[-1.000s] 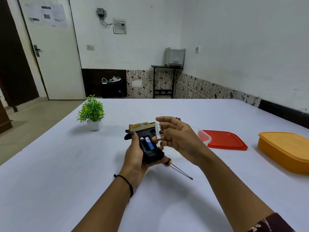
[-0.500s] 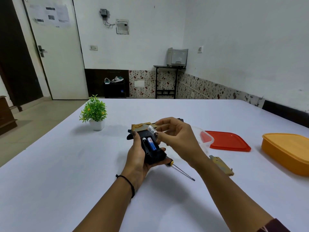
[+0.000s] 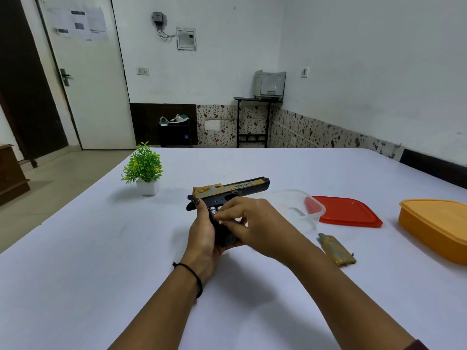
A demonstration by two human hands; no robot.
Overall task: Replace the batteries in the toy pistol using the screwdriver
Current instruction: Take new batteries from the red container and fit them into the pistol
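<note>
The black and gold toy pistol point(image 3: 235, 189) is held above the white table point(image 3: 101, 248), barrel pointing right. My left hand point(image 3: 202, 236) grips its handle from the left. The battery bay in the handle is open, and the ends of batteries point(image 3: 213, 210) show in it. My right hand point(image 3: 255, 223) covers the bay from the right, its fingertips pinching a battery down into it. The gold battery cover point(image 3: 337, 250) lies on the table to the right. The screwdriver is hidden.
A clear plastic container point(image 3: 310, 205) stands just right of the pistol, with a red lid point(image 3: 348, 214) behind it. A closed orange box point(image 3: 434, 226) sits at the right edge. A small potted plant point(image 3: 144, 170) stands at the back left.
My right hand has come down from above the pistol and brought its battery into the open bay. The screwdriver, seen before under my right wrist, is now covered by my arm.
</note>
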